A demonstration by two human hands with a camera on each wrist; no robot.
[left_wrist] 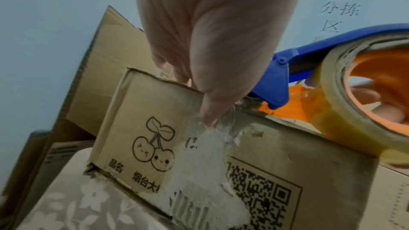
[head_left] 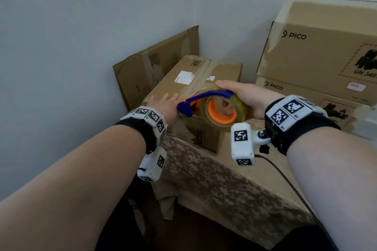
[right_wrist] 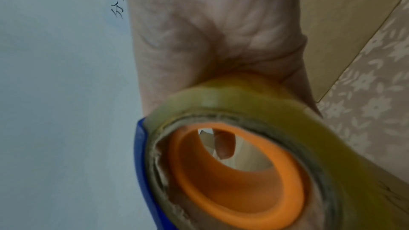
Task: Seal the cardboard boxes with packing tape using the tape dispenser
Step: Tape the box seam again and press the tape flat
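The right hand (head_left: 247, 100) is wrapping round the blue-and-orange plastic tape dispenser (head_left: 212, 108) with its yellowish roll, thumb along the top, fingers through the core. It is holding it at the near top edge of the small brown cardboard box (head_left: 195, 87). The left hand (head_left: 166, 104), fingers straight, is pressing the tape end onto that box's near edge, just beside the cutter. Judging from this, the crumpled tape could lift or wrinkle if that pressure is easing while the dispenser is pulling; a skewed pull might miss the seam.
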